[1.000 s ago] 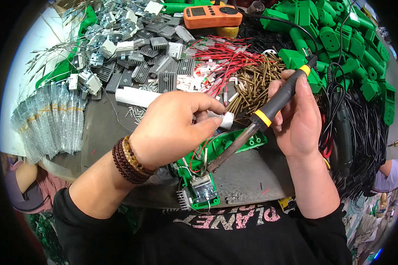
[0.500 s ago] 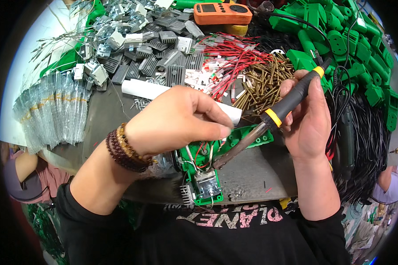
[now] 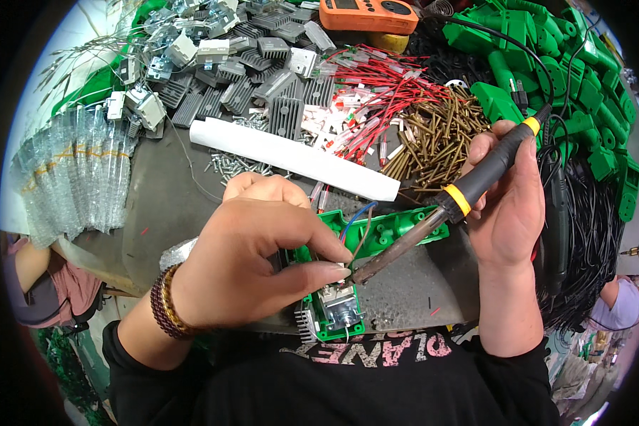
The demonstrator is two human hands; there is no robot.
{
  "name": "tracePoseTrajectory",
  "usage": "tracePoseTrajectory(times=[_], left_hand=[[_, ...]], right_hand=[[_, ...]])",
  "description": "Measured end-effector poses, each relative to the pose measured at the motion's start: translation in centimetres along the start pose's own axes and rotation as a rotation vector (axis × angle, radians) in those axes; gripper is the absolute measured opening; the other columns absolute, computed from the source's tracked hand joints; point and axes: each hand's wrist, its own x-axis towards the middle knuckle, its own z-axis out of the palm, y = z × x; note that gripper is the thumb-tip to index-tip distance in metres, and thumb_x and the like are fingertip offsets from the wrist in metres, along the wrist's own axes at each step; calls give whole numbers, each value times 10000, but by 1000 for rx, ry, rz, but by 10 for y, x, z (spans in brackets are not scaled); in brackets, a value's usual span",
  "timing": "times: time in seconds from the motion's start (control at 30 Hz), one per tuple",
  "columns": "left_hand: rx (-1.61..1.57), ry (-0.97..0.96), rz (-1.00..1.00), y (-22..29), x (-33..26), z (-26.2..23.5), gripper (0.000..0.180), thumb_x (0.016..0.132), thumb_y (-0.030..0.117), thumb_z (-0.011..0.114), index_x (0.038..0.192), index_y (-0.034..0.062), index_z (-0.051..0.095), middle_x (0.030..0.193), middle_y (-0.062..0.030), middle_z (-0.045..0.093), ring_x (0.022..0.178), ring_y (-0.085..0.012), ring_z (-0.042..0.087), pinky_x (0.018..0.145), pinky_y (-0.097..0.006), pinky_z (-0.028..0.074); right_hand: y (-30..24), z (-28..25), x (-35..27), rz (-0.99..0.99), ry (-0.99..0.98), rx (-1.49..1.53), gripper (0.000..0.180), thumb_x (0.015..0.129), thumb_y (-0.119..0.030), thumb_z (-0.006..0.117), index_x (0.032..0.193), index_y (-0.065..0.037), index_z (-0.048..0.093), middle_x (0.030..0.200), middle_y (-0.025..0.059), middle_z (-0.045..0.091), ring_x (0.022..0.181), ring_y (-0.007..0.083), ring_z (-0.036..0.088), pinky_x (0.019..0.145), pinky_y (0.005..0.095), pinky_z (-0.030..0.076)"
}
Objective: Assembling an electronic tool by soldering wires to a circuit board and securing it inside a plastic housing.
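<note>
My right hand grips a soldering iron by its black handle with yellow bands. The iron slants down to the left, its tip beside my left fingertips. My left hand pinches a thin brown wire over a metal-bodied switch part; the pinched end is hidden. This part sits in the near end of a green plastic housing with a blue wire rising from it. A grey finned piece is at the housing's left side.
Behind my hands lie a white strip, small screws, brass-coloured pins, red-wired parts and grey finned blocks. Green housings and black cables crowd the right; an orange meter stands at the back.
My left hand has come down toward me, from above the housing to the switch part. My right hand has shifted slightly right with the iron. The white strip and screws are more exposed.
</note>
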Motion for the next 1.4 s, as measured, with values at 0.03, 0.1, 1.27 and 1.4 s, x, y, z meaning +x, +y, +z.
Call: tracePoseTrajectory(times=[0.03, 0.1, 1.27, 1.4], left_hand=[[-2, -2, -1, 0, 0, 2, 168, 686, 104, 860, 817, 143, 761, 795, 53, 695, 819, -152, 560, 857, -331, 342], [91, 7, 27, 0, 1, 6, 155, 694, 106, 845, 809, 154, 753, 806, 63, 701, 838, -153, 559, 881, -353, 332], [190, 88, 90, 0, -7, 17, 197, 662, 120, 847, 761, 183, 689, 794, 77, 691, 896, -190, 626, 1067, -509, 246], [193, 82, 94, 0, -7, 16, 192, 667, 122, 837, 770, 182, 687, 792, 76, 691, 901, -194, 624, 1069, -505, 243]], right_hand=[[-1, -2, 0, -3, 1, 1, 405, 1083, -387, 366, 1214, -35, 515, 905, 108, 624, 524, 86, 499, 426, 210, 359], [-1, -4, -1, -3, 2, -1, 407, 1083, -388, 365, 1215, -35, 518, 907, 108, 625, 523, 86, 498, 425, 210, 359], [-1, -5, -1, -49, 7, 91, 411, 1072, -415, 383, 1207, -54, 528, 894, 100, 611, 519, 80, 455, 442, 206, 372], [3, -5, 0, -68, -4, 23, 412, 1069, -417, 394, 1193, -47, 528, 901, 106, 617, 521, 76, 454, 442, 201, 372]])
